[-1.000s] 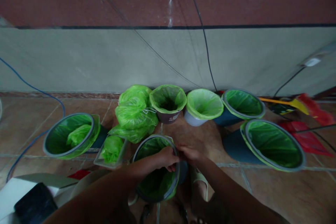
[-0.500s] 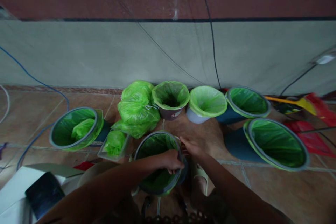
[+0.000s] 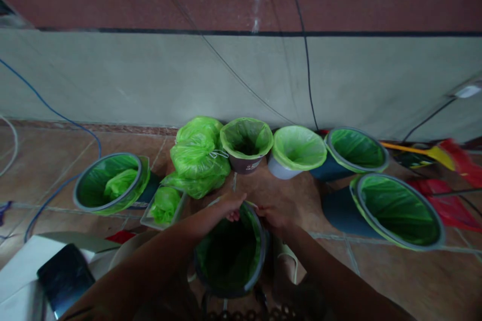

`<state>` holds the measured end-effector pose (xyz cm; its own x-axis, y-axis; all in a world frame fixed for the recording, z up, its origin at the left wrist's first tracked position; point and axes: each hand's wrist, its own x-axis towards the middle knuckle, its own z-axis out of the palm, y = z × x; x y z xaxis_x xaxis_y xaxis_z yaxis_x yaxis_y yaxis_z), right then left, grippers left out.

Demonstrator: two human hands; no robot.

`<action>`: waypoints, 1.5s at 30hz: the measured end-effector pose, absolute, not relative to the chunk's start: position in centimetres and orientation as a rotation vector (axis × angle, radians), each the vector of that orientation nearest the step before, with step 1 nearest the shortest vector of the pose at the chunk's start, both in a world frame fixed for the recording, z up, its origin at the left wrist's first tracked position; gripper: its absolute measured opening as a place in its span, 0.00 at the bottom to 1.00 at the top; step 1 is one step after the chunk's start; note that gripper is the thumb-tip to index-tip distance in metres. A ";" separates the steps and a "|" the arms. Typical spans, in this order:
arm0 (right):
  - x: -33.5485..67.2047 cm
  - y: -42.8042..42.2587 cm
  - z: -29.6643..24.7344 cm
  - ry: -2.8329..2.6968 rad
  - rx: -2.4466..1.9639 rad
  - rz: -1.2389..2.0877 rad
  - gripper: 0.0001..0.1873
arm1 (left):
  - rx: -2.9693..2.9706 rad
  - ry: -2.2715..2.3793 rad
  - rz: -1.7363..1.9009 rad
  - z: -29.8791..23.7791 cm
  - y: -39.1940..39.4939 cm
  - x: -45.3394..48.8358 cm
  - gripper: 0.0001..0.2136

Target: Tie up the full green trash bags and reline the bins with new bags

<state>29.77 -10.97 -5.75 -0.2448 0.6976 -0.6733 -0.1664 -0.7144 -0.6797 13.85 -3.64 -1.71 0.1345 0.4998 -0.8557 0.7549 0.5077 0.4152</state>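
A trash bin (image 3: 262,258) stands between my legs, lined with a green trash bag (image 3: 211,260) folded over its rim. My left hand (image 3: 232,205) is at the far side of the rim with its fingers closed on the bag's edge. Close beside it, my right hand (image 3: 271,216) has its fingers curled at the far right of the rim, on the bag's edge too. The fingertips of both hands are partly hidden. The inside of the bin is dark.
Other lined bins stand around: a brown one (image 3: 246,164), a white one (image 3: 284,169), blue ones at right (image 3: 341,213) and left (image 3: 152,190). A stuffed green bag (image 3: 199,153) sits by the wall. Red dustpans (image 3: 448,203), a white box (image 3: 26,266) and a blue cable (image 3: 56,193) lie nearby.
My left hand has moved from the right part of the rim to its far side. The bin has tipped slightly towards me. My right hand stays near the same spot.
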 end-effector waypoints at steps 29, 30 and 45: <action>28.8 -9.6 -2.5 -0.618 -1.509 1.783 0.15 | 1.866 1.198 -0.211 0.0 -5.8 13.7 0.12; 28.8 -9.6 -2.5 -0.602 -1.501 1.803 0.15 | 1.877 1.176 -0.226 0.0 -5.7 13.5 0.13; 29.4 -9.1 -2.7 -0.626 -1.510 1.850 0.08 | 1.948 1.119 -0.377 0.9 -6.1 13.0 0.19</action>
